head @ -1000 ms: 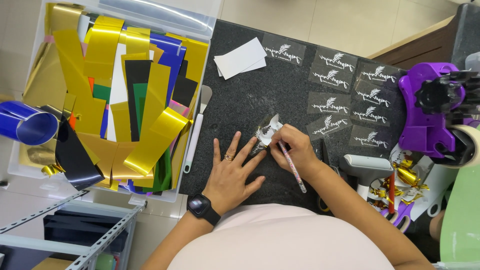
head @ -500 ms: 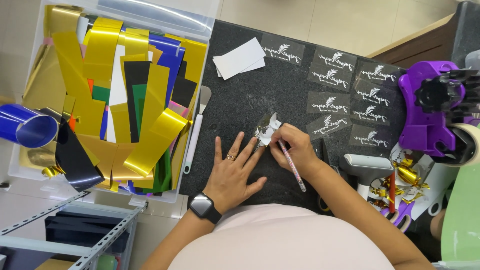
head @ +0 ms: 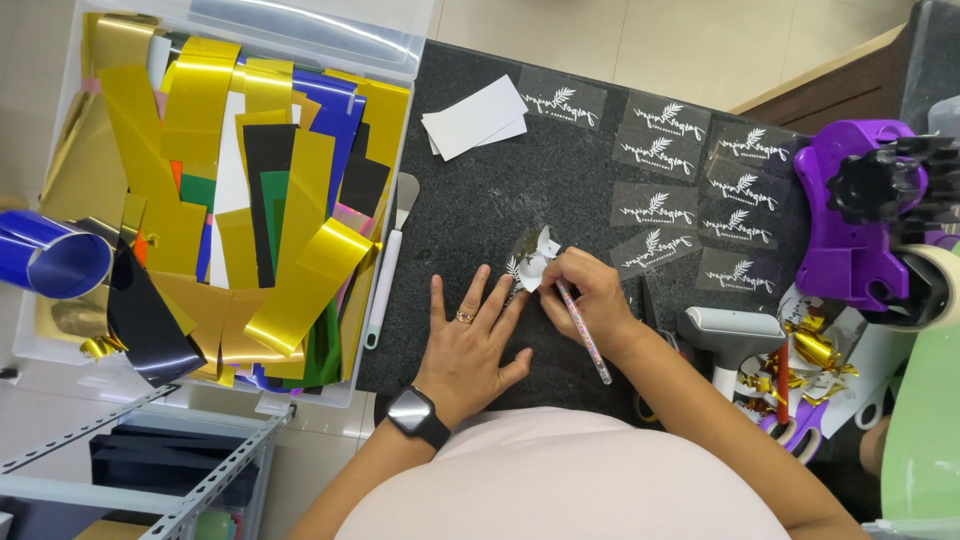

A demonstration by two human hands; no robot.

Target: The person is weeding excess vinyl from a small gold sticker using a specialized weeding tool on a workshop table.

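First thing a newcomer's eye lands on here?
Likely the bin of gold foil strips filling the left side, then the purple tape dispenser at the right edge. Centre, on the black mat, the left hand lies flat beside a small clear decal that the right hand works with a thin tool.

Bright, even indoor light from above, sharp in the middle.

Soft and short shadows only, under the left hand (head: 470,345) and the right hand (head: 588,300) on the black mat (head: 480,200). Strong glare on the gold foil strips (head: 200,110) and on the clear lid (head: 300,30) of the plastic bin, with small white highlights on the blue roll (head: 55,262). Grain of the mat well visible near the hands, white prints on the clear stickers (head: 655,205) crisp. Slightly soft toward the corners, with mild wide-angle bending at the edges. Pale shirt (head: 560,480) at the bottom close to the lens and out of focus.
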